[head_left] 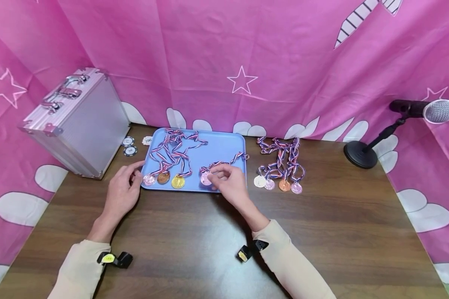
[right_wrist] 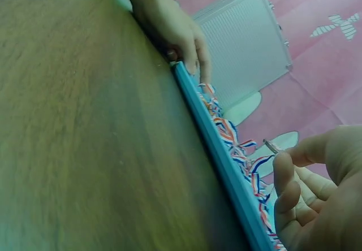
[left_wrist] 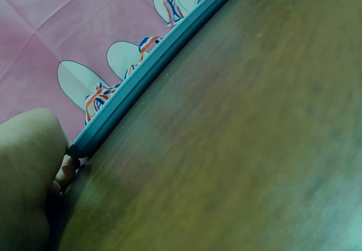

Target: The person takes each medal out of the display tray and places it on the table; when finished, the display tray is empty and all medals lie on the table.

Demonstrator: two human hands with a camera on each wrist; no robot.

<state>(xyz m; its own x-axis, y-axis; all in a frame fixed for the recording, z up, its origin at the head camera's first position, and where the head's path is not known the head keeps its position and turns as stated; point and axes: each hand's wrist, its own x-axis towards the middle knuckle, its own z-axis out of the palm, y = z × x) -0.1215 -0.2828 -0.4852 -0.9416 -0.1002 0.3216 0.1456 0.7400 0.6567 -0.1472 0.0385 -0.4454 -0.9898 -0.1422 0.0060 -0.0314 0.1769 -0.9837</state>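
In the head view, a blue tray [head_left: 224, 145] holds striped red, white and blue ribbons with medals. My left hand [head_left: 123, 189] grips the tray's front left corner, fingers along its side; the left wrist view shows the hand against that corner. Over the tray's front right part, my right hand [head_left: 230, 182] pinches a silvery-pink medal [head_left: 205, 178] between thumb and forefinger. That medal [right_wrist: 271, 146] is seen edge-on above the rim in the right wrist view. At the tray's front left lie a pinkish medal [head_left: 149, 179], a bronze medal [head_left: 163, 177] and a gold medal [head_left: 178, 181].
Right of the tray, several more ribboned medals [head_left: 284, 185] lie on the wooden table [head_left: 344, 232]. A silver case [head_left: 86, 124] stands at the back left beside poker chips [head_left: 130, 150]. A microphone [head_left: 439, 111] on a stand [head_left: 361, 154] is at the back right, before a pink backdrop [head_left: 284, 62].
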